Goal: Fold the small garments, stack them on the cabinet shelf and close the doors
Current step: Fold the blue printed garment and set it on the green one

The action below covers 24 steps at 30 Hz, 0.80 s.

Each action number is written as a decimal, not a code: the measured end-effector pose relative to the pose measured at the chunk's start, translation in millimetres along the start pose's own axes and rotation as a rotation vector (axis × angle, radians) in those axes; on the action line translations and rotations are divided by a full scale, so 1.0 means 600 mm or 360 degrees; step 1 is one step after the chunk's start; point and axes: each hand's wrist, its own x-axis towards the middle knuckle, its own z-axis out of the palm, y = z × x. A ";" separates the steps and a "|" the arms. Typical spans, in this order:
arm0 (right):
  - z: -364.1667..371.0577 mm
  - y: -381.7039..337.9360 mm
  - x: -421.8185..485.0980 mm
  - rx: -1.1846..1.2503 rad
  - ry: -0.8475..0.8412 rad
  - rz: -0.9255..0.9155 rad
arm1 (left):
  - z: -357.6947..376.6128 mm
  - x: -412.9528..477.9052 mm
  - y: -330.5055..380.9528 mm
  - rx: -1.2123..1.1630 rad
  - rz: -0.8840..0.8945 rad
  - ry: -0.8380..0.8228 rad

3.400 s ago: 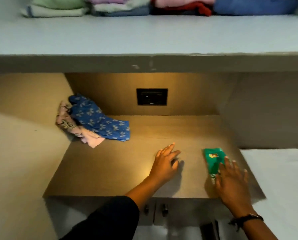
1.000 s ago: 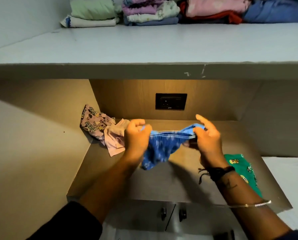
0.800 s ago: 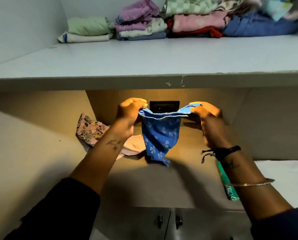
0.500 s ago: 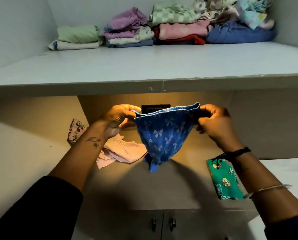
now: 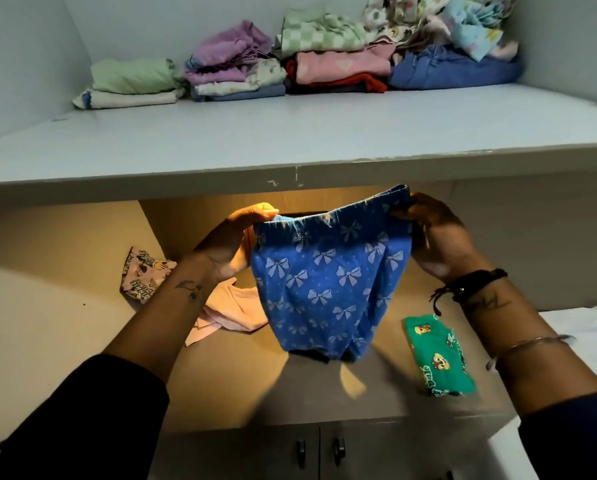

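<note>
A small blue garment (image 5: 328, 282) printed with pale bows hangs spread out in the air above the lit wooden counter (image 5: 227, 382). My left hand (image 5: 233, 242) pinches the left end of its waistband and my right hand (image 5: 435, 237) pinches the right end. A folded green printed garment (image 5: 435, 355) lies on the counter at the right. At the back left lie a plain pink garment (image 5: 227, 315) and a pink cartoon-print garment (image 5: 141, 277), both unfolded.
A pale shelf (image 5: 290, 136) runs above the counter, with several stacks of folded clothes (image 5: 290, 60) along its back. Two shut cabinet doors with dark knobs (image 5: 319, 450) sit below the counter's front edge. A white surface (image 5: 588, 337) lies at the right.
Both hands picked the blue garment off the counter, raised it and pulled its waistband wide. My view tilted up, showing more of the upper shelf.
</note>
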 end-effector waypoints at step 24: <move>0.088 0.134 -0.039 -0.1383 0.0386 -0.0667 | 0.087 0.007 -0.071 0.0693 0.0433 0.0570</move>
